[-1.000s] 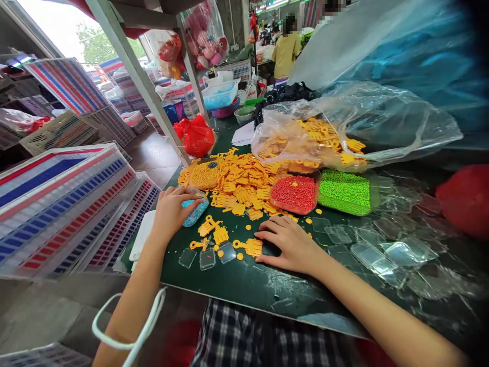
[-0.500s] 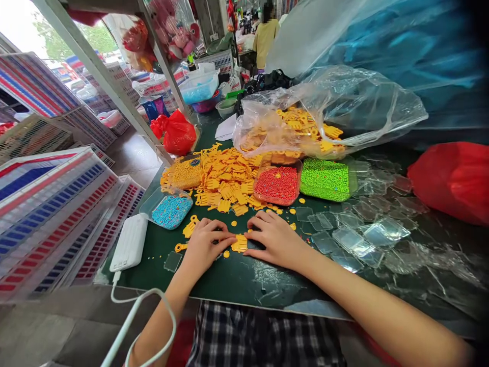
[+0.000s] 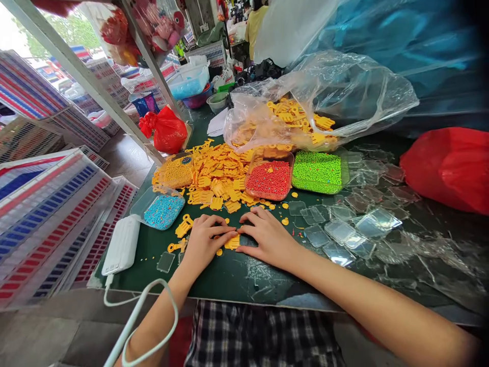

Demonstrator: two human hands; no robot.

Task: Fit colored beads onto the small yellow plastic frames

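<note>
A small flat yellow plastic piece with raised slots (image 3: 232,241) lies on the dark green table between my hands. My left hand (image 3: 206,243) has its thumb and forefinger pinched at the top edge of that piece; whatever lies between those fingertips is hidden. From the other side, my right hand (image 3: 269,238) grips the piece's right edge between curved thumb and forefinger. Just left of my left hand are a few loose yellow pieces (image 3: 184,226). Small yellow discs (image 3: 219,252) lie beside the held piece.
Beyond my hands are a yellow heap (image 3: 217,171) and tubs of blue beads (image 3: 163,211), red beads (image 3: 269,179) and green beads (image 3: 318,172). Clear plastic squares (image 3: 344,234) spread rightward. A white power bank (image 3: 121,245) with a cable sits left. A person (image 3: 255,30) is far back.
The whole view has shifted slightly. My left fingertips have moved from the yellow piece's left edge to its top edge. My right hand keeps its place at the right side.
</note>
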